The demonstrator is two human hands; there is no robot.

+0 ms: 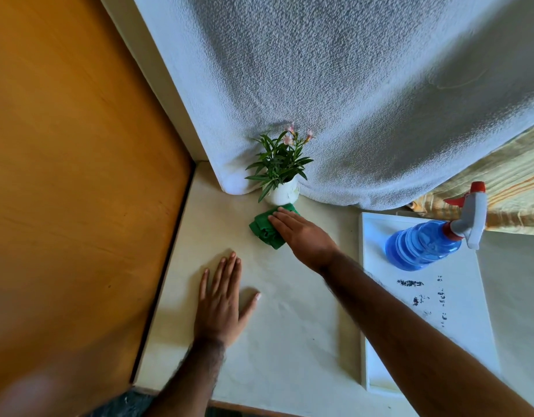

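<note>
A crumpled green cloth lies on the cream tabletop, just in front of a small white pot with a green plant and pink flowers. My right hand presses flat on the cloth with straight fingers, its fingertips close to the pot. My left hand rests flat on the tabletop nearer to me, fingers spread, holding nothing.
A blue spray bottle with a white and red trigger lies on a white tray at the right. A white textured curtain hangs behind the pot. An orange wooden panel borders the table on the left.
</note>
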